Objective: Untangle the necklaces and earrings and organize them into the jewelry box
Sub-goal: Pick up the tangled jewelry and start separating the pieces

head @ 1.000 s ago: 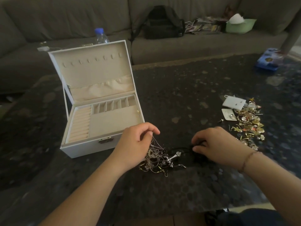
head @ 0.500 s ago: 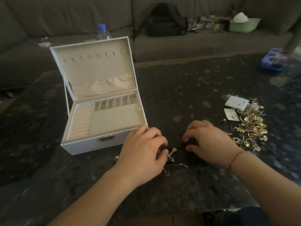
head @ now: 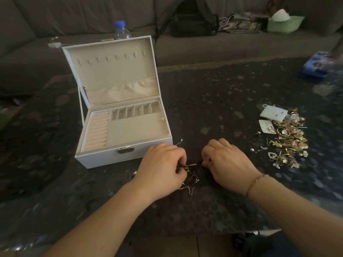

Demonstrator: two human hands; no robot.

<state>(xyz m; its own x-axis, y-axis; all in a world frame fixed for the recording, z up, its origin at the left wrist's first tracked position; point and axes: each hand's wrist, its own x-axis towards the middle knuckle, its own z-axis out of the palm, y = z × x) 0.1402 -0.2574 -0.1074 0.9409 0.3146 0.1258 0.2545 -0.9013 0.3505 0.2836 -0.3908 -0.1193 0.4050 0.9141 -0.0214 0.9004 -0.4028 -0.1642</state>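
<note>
With my left hand (head: 163, 167) pinching the tangled jewelry (head: 189, 173) on the table just right of the jewelry box (head: 104, 158), and my right hand (head: 224, 162) curled on its dark part, I pull gently apart.

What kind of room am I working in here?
Most likely a home living room: a grey sofa wraps around a dark low table, with a backpack, magazines and a tissue box on its cushions.
</note>
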